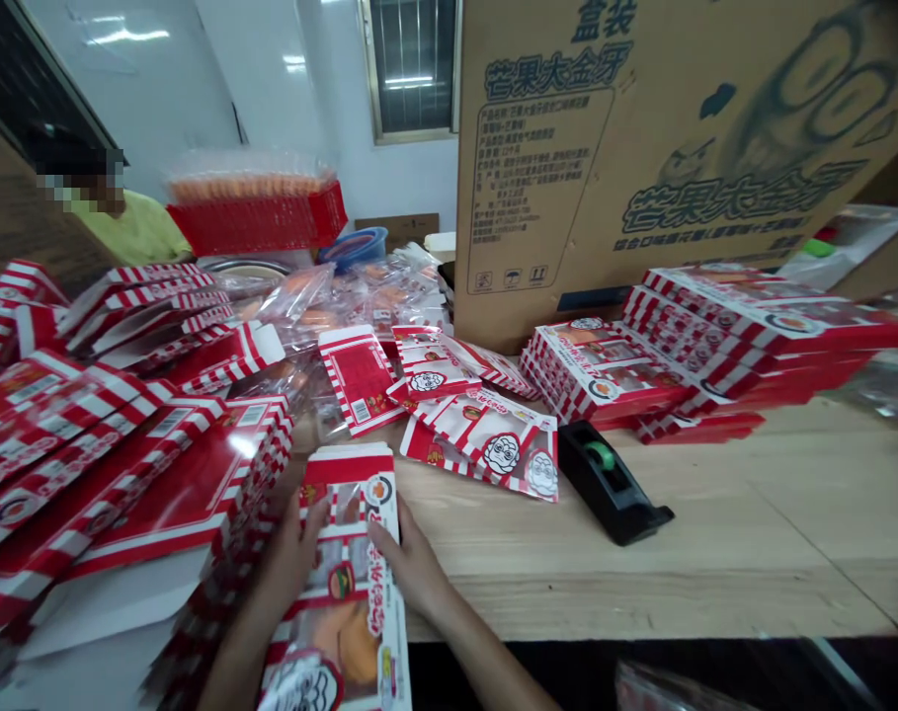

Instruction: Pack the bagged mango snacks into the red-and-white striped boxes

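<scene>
A red-and-white snack box (343, 581) with a clear window stands between my two hands near the table's front edge. Through its window, orange-brown pieces show in the lower part. My left hand (298, 545) grips the box along its left side, the thumb on its front. On the opposite edge, my right hand (413, 565) holds it with the thumb lying over the window; the fingers behind are hidden. Just beyond the box lie flat printed red-and-white packets (485, 434) and a packet with a barcode (358, 380).
Piles of striped boxes (197, 474) crowd the left side. A black tape dispenser (612, 484) sits right of the packets, before stacked filled boxes (745, 326). A large carton (544, 227) rises behind. Clear bags (374, 286) heap at the back; a person in yellow (133, 227) is far left.
</scene>
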`<move>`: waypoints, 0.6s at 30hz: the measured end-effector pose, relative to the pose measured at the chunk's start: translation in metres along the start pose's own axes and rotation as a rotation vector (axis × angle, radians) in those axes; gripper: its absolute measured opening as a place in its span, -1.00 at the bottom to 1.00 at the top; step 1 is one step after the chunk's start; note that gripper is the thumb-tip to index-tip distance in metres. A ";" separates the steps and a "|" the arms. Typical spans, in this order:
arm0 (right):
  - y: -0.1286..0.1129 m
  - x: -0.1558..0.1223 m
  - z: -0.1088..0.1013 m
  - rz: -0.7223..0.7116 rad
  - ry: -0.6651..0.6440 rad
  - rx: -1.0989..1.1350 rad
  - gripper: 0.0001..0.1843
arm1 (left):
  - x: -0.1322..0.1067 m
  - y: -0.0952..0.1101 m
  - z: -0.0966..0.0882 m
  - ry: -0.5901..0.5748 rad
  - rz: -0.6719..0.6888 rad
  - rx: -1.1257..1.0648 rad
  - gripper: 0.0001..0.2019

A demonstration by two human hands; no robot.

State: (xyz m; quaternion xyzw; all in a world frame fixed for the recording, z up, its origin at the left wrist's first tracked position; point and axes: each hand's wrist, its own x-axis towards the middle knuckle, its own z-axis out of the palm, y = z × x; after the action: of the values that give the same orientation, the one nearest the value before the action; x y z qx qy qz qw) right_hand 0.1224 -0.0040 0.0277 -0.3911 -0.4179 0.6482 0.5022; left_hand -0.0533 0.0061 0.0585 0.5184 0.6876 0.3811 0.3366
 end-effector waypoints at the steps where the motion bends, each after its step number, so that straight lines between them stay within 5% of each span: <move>1: 0.002 0.009 0.005 -0.003 -0.007 0.007 -0.32 | 0.005 0.001 -0.004 0.036 0.007 0.027 -0.53; 6: 0.006 0.020 0.011 -0.005 -0.040 0.035 -0.44 | 0.010 0.004 -0.002 0.112 0.027 0.076 -0.47; 11: -0.002 0.006 0.013 -0.026 -0.039 0.061 -0.22 | -0.002 0.015 -0.003 0.073 0.018 0.031 -0.42; 15: -0.030 -0.019 0.017 -0.049 -0.010 0.185 -0.21 | -0.027 0.040 -0.005 0.073 0.037 -0.028 -0.35; 18: -0.055 -0.050 0.003 -0.052 0.150 0.180 -0.27 | -0.055 0.063 0.007 0.113 0.158 -0.078 -0.28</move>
State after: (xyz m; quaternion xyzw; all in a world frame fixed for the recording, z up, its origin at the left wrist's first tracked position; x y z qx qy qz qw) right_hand 0.1466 -0.0455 0.0843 -0.3808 -0.3292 0.6389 0.5818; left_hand -0.0054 -0.0348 0.1141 0.5351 0.6470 0.4617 0.2861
